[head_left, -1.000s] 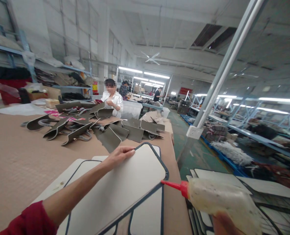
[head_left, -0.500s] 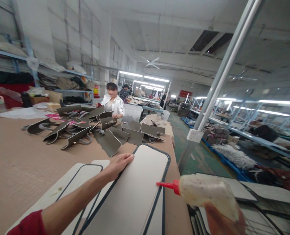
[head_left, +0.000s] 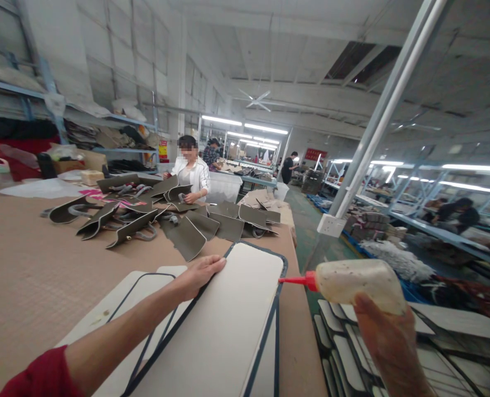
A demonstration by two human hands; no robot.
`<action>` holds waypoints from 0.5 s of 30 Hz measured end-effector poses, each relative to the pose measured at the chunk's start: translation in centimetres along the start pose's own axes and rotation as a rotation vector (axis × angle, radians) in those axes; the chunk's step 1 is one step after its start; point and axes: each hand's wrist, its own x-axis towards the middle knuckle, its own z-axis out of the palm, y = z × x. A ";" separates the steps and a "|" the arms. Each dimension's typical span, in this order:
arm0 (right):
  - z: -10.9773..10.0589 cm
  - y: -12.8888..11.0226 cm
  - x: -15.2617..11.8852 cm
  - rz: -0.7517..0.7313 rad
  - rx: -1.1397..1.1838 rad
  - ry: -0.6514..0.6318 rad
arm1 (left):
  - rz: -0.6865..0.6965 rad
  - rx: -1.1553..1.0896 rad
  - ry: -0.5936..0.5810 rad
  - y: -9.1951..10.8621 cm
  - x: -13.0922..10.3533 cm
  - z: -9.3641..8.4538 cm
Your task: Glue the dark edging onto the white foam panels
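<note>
A long cream panel (head_left: 228, 309) with rounded corners and a dark blue edge lies over similar panels (head_left: 131, 292) on the brown table. Gripping its upper left edge is my left hand (head_left: 201, 274), fingers together. My right hand (head_left: 388, 331) is wrapped round a cloudy squeeze bottle (head_left: 358, 278), held on its side. The bottle's red nozzle (head_left: 297, 280) points left, its tip at the panel's right edge near the top corner.
Olive-brown pieces with grey handles (head_left: 187, 234) are heaped across the table's far part. Behind them a person in a white jacket (head_left: 191, 176) handles a piece. Stacked edged panels (head_left: 344, 353) stand at lower right, below a slanted metal post (head_left: 377, 127).
My right hand and the bottle have moved up and slightly right, and the nozzle tip has travelled up the panel's right edge. My left hand has hardly moved.
</note>
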 end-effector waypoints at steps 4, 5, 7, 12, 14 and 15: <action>-0.2 0.1 -0.5 0.022 -0.045 -0.035 | -0.010 -0.004 0.002 0.5 -0.1 0.2; -0.2 0.0 -0.7 0.026 -0.055 -0.046 | -0.011 -0.004 0.005 0.6 -0.2 0.2; -0.1 -0.1 -1.1 0.046 -0.071 -0.063 | -0.007 -0.004 0.015 0.9 -0.2 0.3; -0.1 -0.5 -2.0 0.090 -0.068 -0.086 | -0.003 -0.005 0.018 1.0 0.2 0.2; -0.3 -0.4 -2.3 0.086 -0.076 -0.120 | -0.006 0.002 0.029 0.9 0.5 0.0; -0.4 -0.3 -2.5 0.091 -0.088 -0.137 | -0.008 0.006 0.033 0.9 0.6 -0.1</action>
